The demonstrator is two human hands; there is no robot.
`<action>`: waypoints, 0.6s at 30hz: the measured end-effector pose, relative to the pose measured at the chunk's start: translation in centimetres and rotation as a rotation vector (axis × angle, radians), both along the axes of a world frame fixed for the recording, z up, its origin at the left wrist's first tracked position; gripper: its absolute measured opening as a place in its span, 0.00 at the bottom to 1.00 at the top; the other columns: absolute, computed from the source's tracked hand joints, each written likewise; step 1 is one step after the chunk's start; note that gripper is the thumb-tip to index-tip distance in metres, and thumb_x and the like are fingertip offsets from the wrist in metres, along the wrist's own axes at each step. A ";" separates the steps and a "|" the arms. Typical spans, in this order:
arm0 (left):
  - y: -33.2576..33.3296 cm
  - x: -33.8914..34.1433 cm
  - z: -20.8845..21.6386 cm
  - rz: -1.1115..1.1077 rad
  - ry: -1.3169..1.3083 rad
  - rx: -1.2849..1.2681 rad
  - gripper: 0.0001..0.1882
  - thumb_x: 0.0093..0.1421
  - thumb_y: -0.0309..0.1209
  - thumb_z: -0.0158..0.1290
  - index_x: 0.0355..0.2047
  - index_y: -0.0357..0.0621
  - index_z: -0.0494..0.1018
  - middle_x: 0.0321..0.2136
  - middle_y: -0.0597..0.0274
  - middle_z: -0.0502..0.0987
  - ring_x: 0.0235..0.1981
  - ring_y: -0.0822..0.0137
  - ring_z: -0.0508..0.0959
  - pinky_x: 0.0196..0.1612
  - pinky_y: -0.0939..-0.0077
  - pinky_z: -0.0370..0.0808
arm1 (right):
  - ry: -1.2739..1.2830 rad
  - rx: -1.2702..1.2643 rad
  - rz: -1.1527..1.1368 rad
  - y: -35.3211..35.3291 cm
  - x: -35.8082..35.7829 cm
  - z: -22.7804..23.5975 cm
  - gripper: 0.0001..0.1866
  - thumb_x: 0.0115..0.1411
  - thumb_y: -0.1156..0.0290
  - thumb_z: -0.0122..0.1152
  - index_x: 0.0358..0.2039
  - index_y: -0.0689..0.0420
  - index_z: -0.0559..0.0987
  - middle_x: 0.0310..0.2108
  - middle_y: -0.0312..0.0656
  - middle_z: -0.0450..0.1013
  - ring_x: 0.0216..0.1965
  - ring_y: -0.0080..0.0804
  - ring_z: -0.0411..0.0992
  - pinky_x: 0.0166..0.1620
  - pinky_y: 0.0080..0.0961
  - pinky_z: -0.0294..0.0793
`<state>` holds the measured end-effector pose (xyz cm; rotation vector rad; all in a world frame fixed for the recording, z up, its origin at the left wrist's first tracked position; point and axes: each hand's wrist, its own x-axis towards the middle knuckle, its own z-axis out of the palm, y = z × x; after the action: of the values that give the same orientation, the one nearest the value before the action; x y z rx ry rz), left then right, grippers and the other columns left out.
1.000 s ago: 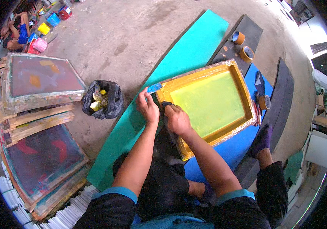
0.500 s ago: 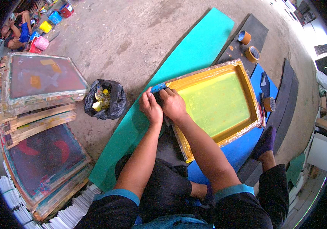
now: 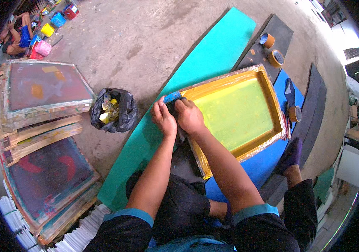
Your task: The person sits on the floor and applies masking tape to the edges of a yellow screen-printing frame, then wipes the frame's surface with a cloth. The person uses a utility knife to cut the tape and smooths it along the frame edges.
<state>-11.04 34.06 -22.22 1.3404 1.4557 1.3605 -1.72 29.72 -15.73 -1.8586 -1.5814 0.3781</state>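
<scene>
A blue flat strip [image 3: 172, 97] lies across the fingertips of both hands, over the near-left corner of a yellow-taped screen frame [image 3: 234, 153]. My left hand [image 3: 164, 118] is closed, its fingers around the strip's left end. My right hand [image 3: 190, 116] is closed beside it, against the strip's right end and the frame's edge. Something dark and soft-looking shows between the two hands; its kind is hard to make out. Inside the frame stretches a translucent yellow-green mesh [image 3: 234, 113].
Green [image 3: 213, 54] and blue [image 3: 246, 172] mats lie under the frame. A black bag of scraps [image 3: 125, 110] stands left, near stacked screens [image 3: 53, 86]. Brown tape rolls [image 3: 276, 59] lie on the right. Another person [image 3: 20, 40] is at far left, near paint buckets [image 3: 47, 29].
The hands and the blue strip stay nearly in place; slightly more of a dark material shows between the hands. The whole view has shifted a little.
</scene>
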 end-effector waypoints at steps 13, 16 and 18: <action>0.4 -0.2 -0.6 0.020 0.012 0.037 0.19 0.75 0.38 0.43 0.46 0.39 0.80 0.43 0.49 0.81 0.47 0.50 0.77 0.53 0.57 0.72 | 0.033 -0.020 -0.030 -0.1 -0.3 0.2 0.02 0.58 0.74 0.54 0.31 0.58 0.73 0.33 0.52 0.75 0.38 0.57 0.75 0.40 0.52 0.75; 0.7 -0.2 -1.0 0.029 -0.028 0.032 0.19 0.75 0.38 0.43 0.46 0.39 0.80 0.43 0.49 0.82 0.47 0.50 0.77 0.53 0.57 0.73 | 0.010 -0.122 0.020 -3.2 -0.2 0.6 0.08 0.57 0.74 0.56 0.38 0.56 0.74 0.38 0.50 0.76 0.43 0.55 0.76 0.42 0.50 0.79; 0.4 0.0 -0.7 0.021 -0.014 0.023 0.19 0.75 0.38 0.44 0.45 0.39 0.80 0.43 0.49 0.82 0.47 0.50 0.78 0.52 0.57 0.73 | -0.018 -0.153 0.004 -5.5 -0.3 0.6 0.08 0.56 0.74 0.56 0.38 0.56 0.74 0.37 0.49 0.76 0.42 0.55 0.76 0.41 0.50 0.79</action>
<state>-11.00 34.51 -22.88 1.3312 1.4531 1.4016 -2.07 24.22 -15.12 -1.9780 -1.6073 0.4975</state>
